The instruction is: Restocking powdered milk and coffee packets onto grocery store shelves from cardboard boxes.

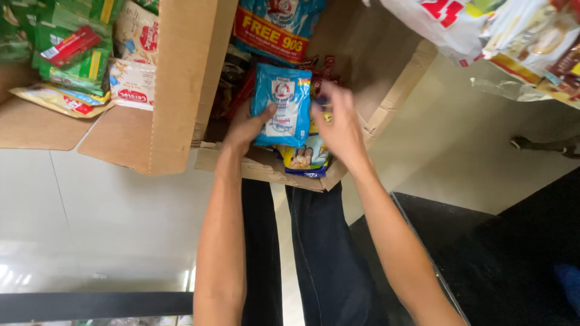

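Both hands were in the cardboard box (386, 108), and between them sat a small blue pouch (282, 105) with a white panel on its face. The left hand (244, 127) gripped the pouch's left edge, thumb curled over the front and fingers hidden behind it. The right hand (338, 124) pressed against the pouch's right edge, fingers bent toward the top corner; whether it pinched the pouch or only touched it could not be told. The pouch's long axis ran up and down the view, leaning slightly, with its top end pointing away from the person toward the larger blue bag (275, 27) deeper in the box, and its face turned up to the camera. Its lower end overlapped a pouch printed in yellow and blue (307, 158) lying just inside the box's near wall. Red wrappers (323, 66) crowded in just beyond the fingers, so room was tight there. To the right the box floor lay bare up to the side wall. A cardboard flap (181, 84) rose just beside the left hand, and past it green and white packets (84, 54) filled a neighbouring carton. Pale floor (109, 205) spread below the box's near edge.
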